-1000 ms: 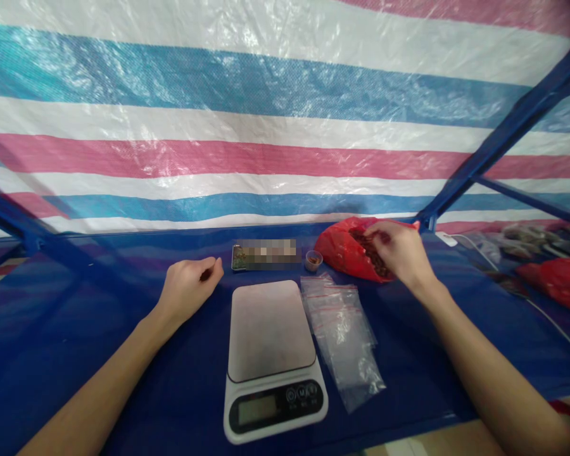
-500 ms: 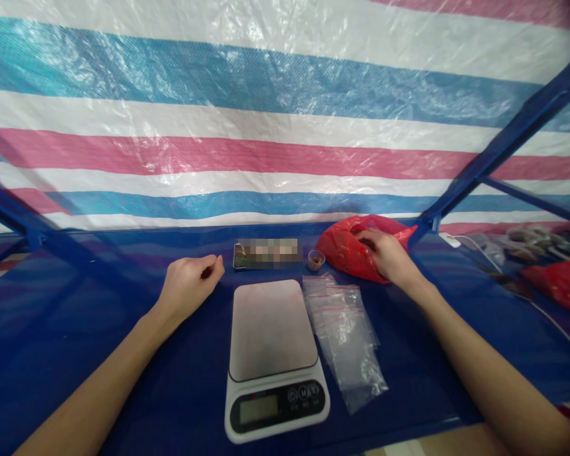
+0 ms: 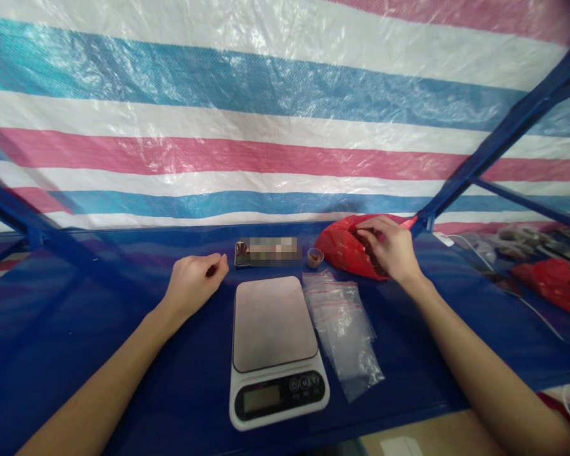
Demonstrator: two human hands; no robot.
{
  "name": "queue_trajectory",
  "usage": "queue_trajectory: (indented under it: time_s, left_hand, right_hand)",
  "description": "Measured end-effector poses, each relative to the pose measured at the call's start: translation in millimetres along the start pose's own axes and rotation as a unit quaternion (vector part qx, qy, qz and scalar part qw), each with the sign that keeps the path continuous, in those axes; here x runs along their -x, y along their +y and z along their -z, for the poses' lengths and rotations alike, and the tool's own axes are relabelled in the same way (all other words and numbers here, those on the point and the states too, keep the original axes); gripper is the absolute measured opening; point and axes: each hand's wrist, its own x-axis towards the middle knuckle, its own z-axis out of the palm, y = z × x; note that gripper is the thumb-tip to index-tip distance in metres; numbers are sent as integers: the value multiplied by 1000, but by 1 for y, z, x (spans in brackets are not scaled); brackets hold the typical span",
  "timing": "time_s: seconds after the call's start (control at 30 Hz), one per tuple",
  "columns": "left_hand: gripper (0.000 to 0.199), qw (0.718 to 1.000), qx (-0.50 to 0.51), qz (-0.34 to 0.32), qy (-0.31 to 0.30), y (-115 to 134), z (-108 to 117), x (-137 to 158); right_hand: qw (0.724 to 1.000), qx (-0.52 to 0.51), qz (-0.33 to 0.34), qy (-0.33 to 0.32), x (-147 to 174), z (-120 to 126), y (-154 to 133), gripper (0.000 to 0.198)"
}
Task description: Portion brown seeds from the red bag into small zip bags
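My left hand rests on the blue surface left of the scale, its fingers curled closed. A dark brown patch shows inside the curl, but I cannot tell if it is an object or shadow. Over the mouth of a red plastic bag is my right hand, thumb and fingers drawn together. Dark brown contents show in the bag beneath the fingers; what they pinch, if anything, is hidden. A small clear cup with brown bits inside stands just left of the bag. The digital kitchen scale has a bare plate and a blank-looking display.
Several clear zip bags lie overlapping right of the scale. A flat object with a blurred face lies behind it. Blue frame bars rise at both sides before a striped tarp. Another red bag lies far right.
My right hand has lifted slightly out of the red bag and turned, showing more of the brown contents. My left hand stays closed in nearly the same place. The view has shifted a little.
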Motion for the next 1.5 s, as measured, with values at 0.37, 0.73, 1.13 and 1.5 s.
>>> queue_trajectory:
  time_s: [0.37, 0.73, 1.13, 1.5]
  left_hand:
    - [44, 999, -1, 27, -23, 3, 1, -2]
    - [45, 999, -6, 23, -22, -1, 0, -1]
    - [46, 999, -12, -30, -4, -4, -3, 1]
    - [46, 1000, -17, -18, -16, 1, 0, 1]
  right_hand:
    - [1000, -23, 19, 3, -16, 14, -31, 12]
    - [947, 10, 178, -268, -16, -33, -103, 24]
    - [952, -5, 154, -263, -8, -32, -87, 24]
    - [954, -42, 139, -264, -7, -26, -80, 26]
